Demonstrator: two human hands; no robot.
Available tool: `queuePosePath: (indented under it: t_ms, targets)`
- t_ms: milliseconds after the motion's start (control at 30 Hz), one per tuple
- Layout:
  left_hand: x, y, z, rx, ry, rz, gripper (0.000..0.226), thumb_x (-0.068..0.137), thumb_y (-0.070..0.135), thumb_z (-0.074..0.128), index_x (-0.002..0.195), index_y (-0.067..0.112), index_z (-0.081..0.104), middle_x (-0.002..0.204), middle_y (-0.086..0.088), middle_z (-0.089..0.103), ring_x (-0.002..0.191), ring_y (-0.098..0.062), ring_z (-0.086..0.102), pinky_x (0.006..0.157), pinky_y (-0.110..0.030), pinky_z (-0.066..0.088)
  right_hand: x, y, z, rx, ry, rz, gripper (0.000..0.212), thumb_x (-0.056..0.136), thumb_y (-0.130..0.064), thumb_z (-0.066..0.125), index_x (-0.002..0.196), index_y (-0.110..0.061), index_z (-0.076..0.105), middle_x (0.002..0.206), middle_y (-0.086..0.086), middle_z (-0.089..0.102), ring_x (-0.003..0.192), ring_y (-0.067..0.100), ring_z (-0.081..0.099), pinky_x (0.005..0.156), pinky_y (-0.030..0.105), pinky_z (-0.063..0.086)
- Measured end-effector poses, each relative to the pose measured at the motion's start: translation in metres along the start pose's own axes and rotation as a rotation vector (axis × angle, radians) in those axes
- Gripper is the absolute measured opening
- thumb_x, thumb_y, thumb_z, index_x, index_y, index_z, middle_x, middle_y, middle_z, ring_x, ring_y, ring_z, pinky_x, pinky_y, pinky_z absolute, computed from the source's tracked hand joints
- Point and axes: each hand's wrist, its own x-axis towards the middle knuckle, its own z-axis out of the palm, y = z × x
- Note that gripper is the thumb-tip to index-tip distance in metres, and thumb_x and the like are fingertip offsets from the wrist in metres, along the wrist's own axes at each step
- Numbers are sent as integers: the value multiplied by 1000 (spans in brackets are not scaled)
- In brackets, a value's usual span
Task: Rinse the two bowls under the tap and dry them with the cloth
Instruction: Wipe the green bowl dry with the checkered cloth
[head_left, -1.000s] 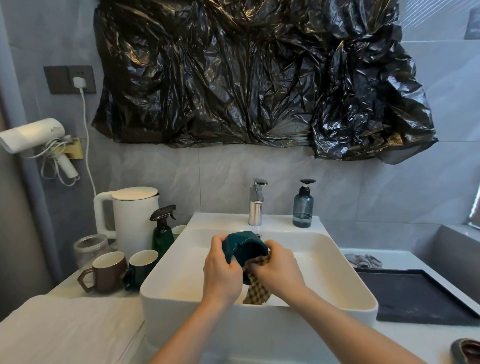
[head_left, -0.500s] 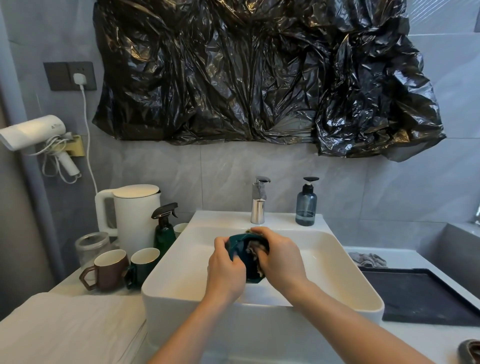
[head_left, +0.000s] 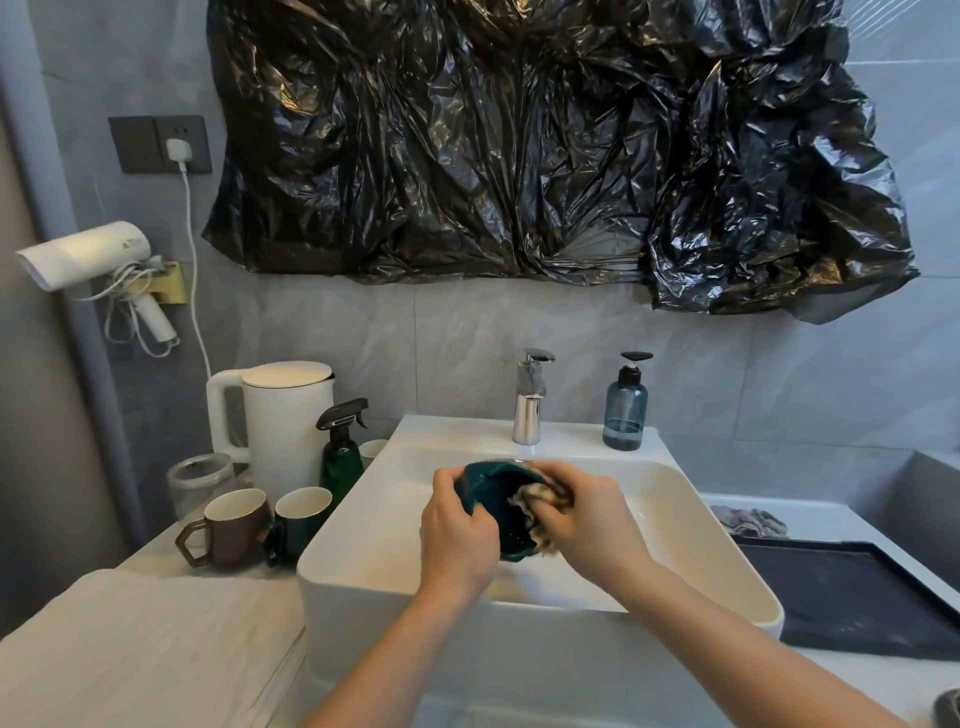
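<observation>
A dark teal bowl (head_left: 496, 506) is held tilted over the white sink basin (head_left: 358, 540), its opening facing me. My left hand (head_left: 457, 535) grips its left rim. My right hand (head_left: 587, 519) presses a beige checked cloth (head_left: 537, 501) into the bowl's inside at the right. The chrome tap (head_left: 529, 397) stands behind, with no water visible. A second bowl is not in view.
Left of the basin stand a brown mug (head_left: 228, 527), a dark green mug (head_left: 298, 522), a green spray bottle (head_left: 340, 449), a white kettle (head_left: 283, 421) and a glass jar (head_left: 200, 480). A blue soap dispenser (head_left: 626, 405) sits by the tap. A dark tray (head_left: 852, 597) and a grey rag (head_left: 748, 522) lie right.
The cloth hung below the bowl a second ago; my right hand has brought it up and pushed it inside the bowl. The bowl has turned its opening more toward me.
</observation>
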Motion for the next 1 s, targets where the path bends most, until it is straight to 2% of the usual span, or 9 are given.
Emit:
queuePosePath:
  t_ms: [100,267,367,433,567,667,800,900,1000]
  targets:
    - [-4,1,2,40,-59,31,26,100,5,52,113,28,50,106,6,65,101,-24,64,93,-47,58,-6,0,-1,-9,-33,101,35,95,-18,67,126,-34,69,104,-18,73,92,3,66,83,16,54]
    - [-7,3,2,63,-118,97,30,91,2,48,109,26,52,103,1,68,96,-29,63,83,-47,54,4,-21,18,21,94,-59,47,83,0,63,118,-30,75,108,-11,76,99,10,69,91,30,57]
    - [-5,2,0,42,-67,89,33,89,3,48,115,22,57,106,-1,71,99,-30,64,86,-46,54,9,-25,23,23,100,-92,43,83,-1,65,113,-30,75,104,-13,76,96,9,69,87,24,55]
    - [-5,2,-1,6,-13,67,33,94,-1,51,115,24,57,102,8,68,102,-28,65,89,-43,56,5,-18,18,62,86,-4,39,86,-4,64,112,-32,73,99,-14,75,91,5,68,81,19,55]
    - [-4,-1,0,-41,10,75,37,98,-1,55,115,31,53,101,21,63,99,-15,64,93,-43,60,-5,-8,12,113,-120,280,13,99,-22,57,94,-26,68,88,-11,71,82,8,67,65,18,50]
    - [-6,-1,2,-18,-39,104,37,98,2,57,116,34,50,104,19,65,99,-8,64,92,-42,61,-1,-4,12,116,-50,297,17,100,-20,55,96,-24,70,90,-9,72,83,6,66,66,17,48]
    - [-8,2,2,127,-161,86,37,89,18,65,113,38,45,101,17,65,94,-14,67,86,-43,61,6,4,7,35,11,306,24,96,-11,58,105,-24,77,93,-8,75,83,8,67,64,11,46]
    - [-8,4,4,202,-248,52,42,86,35,66,121,43,45,107,13,68,98,-15,69,88,-39,61,10,6,2,-98,-5,273,28,94,-14,63,112,-31,77,100,-7,77,91,14,70,73,16,51]
    - [-6,4,8,244,-251,73,28,97,31,62,123,36,53,115,8,69,104,-18,65,91,-36,57,12,-1,4,-256,10,173,35,90,-19,66,120,-36,75,111,-11,77,101,15,69,88,27,54]
